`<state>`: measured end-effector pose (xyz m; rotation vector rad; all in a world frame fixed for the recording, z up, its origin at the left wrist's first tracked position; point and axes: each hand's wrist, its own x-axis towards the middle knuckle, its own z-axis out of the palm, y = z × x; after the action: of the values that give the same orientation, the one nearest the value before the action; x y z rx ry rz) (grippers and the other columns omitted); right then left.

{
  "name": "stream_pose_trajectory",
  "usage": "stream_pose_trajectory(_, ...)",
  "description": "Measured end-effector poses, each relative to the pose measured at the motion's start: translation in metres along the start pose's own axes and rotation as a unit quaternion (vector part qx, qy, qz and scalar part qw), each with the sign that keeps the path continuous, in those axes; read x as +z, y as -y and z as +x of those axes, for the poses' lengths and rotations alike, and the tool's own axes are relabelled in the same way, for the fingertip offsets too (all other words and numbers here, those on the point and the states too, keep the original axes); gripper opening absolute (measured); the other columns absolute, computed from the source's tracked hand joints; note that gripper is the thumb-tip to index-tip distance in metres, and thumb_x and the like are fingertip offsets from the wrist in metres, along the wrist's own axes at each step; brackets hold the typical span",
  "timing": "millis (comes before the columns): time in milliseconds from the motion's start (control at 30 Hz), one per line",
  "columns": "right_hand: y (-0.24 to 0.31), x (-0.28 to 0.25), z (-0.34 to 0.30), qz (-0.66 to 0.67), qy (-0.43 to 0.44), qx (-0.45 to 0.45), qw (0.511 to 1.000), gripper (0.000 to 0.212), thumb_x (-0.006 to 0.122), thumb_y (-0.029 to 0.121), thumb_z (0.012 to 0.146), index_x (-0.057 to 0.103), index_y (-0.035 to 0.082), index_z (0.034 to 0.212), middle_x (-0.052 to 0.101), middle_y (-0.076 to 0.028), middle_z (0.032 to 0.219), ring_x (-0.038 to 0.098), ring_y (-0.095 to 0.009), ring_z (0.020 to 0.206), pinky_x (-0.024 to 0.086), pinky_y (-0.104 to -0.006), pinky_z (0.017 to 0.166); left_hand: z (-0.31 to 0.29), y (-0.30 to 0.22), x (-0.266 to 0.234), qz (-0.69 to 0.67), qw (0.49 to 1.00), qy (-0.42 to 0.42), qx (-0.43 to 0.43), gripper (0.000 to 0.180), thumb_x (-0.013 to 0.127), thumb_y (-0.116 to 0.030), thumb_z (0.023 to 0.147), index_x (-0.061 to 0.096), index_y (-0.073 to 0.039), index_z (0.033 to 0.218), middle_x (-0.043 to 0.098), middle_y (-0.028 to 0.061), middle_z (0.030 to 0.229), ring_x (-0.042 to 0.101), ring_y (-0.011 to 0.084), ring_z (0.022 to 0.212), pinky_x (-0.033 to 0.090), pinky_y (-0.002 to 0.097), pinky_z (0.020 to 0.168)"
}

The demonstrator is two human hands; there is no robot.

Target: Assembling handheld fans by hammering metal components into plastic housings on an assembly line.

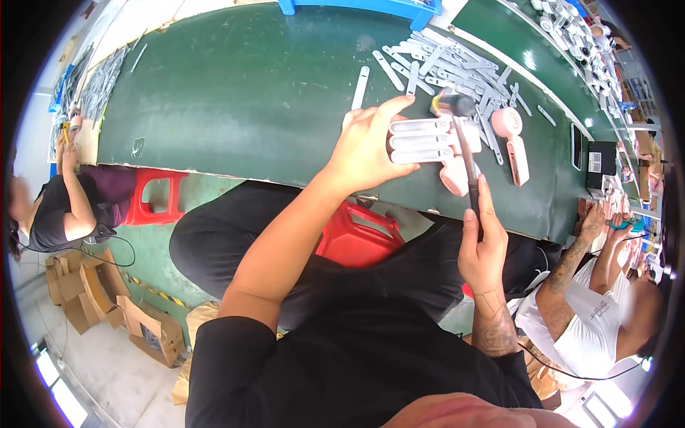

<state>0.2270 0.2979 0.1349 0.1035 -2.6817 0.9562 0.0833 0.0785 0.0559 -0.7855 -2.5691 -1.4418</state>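
My left hand (367, 148) is closed round a row of three pale pink handle-shaped pieces (428, 158), each faced with a long silver strip. My right hand (485, 250) grips the dark shaft of a mallet (467, 151). Its black head (462, 106), with a yellow part, is beyond the far right end of the row. Under the shaft a pink rounded part (454, 178) shows, joined to or just below the pieces; I cannot tell which. To the right lies a pink handheld fan (507, 123) with a round grille, beside a pink handle (518, 161).
Silver strips (432, 60) lie heaped across the far right of the green table (235, 100). One loose strip (361, 87) lies beyond my left hand. A blue crate (364, 8) stands at the back. A phone (576, 148) and black box (601, 160) sit at right. People work on both sides.
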Motion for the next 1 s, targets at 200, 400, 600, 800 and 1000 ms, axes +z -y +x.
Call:
stream_pose_trajectory(200, -0.013, -0.005, 0.0, -0.051, 0.042, -0.029, 0.997, 0.054, 0.062, 0.002, 0.105, 0.055, 0.008, 0.159, 0.074, -0.024, 0.111, 0.074, -0.039, 0.092, 0.058, -0.0398, 0.085, -0.004, 0.004, 0.004, -0.024, 0.999, -0.031, 0.016, 0.107, 0.1, -0.03, 0.065, 0.043, -0.018, 0.155, 0.076, 0.0101, 0.118, 0.069, 0.0364, 0.116, 0.04, 0.0512, 0.112)
stream_pose_trajectory(400, 0.006, -0.018, 0.0, -0.038, 0.111, 0.09, 0.989, 0.051, 0.062, 0.003, 0.106, 0.057, 0.007, 0.157, 0.074, -0.026, 0.126, 0.076, -0.039, 0.107, 0.059, -0.0391, 0.09, -0.005, 0.004, 0.005, -0.019, 0.999, -0.032, 0.017, 0.104, 0.1, -0.03, 0.065, 0.044, -0.017, 0.152, 0.076, 0.0113, 0.116, 0.069, 0.037, 0.116, 0.041, 0.0516, 0.11)
stream_pose_trajectory(600, 0.007, -0.011, -0.001, -0.032, 0.115, 0.087, 0.989, 0.05, 0.062, 0.003, 0.106, 0.059, 0.006, 0.155, 0.074, -0.026, 0.125, 0.076, -0.038, 0.107, 0.058, -0.0404, 0.091, -0.004, 0.004, 0.0, 0.008, 1.0, -0.007, 0.01, 0.108, 0.101, -0.029, 0.067, 0.038, -0.012, 0.153, 0.078, 0.0135, 0.122, 0.068, 0.0396, 0.118, 0.039, 0.0499, 0.115)
stream_pose_trajectory(800, 0.0, 0.003, -0.001, -0.029, 0.094, 0.068, 0.993, 0.052, 0.063, 0.002, 0.105, 0.058, 0.008, 0.157, 0.075, -0.023, 0.107, 0.073, -0.037, 0.089, 0.058, -0.0405, 0.085, -0.002, 0.003, 0.001, -0.007, 1.0, -0.007, 0.005, 0.11, 0.101, -0.029, 0.065, 0.039, -0.011, 0.154, 0.077, 0.0146, 0.123, 0.066, 0.0397, 0.121, 0.039, 0.0501, 0.116)
stream_pose_trajectory(1000, 0.005, 0.006, -0.001, -0.02, 0.134, 0.067, 0.988, 0.051, 0.063, 0.002, 0.105, 0.059, 0.008, 0.155, 0.074, -0.025, 0.122, 0.075, -0.042, 0.101, 0.059, -0.0411, 0.089, -0.002, -0.005, -0.002, -0.006, 0.999, 0.002, -0.05, 0.123, 0.103, -0.031, 0.064, 0.032, -0.01, 0.163, 0.076, 0.0164, 0.127, 0.063, 0.0379, 0.126, 0.038, 0.0499, 0.119)
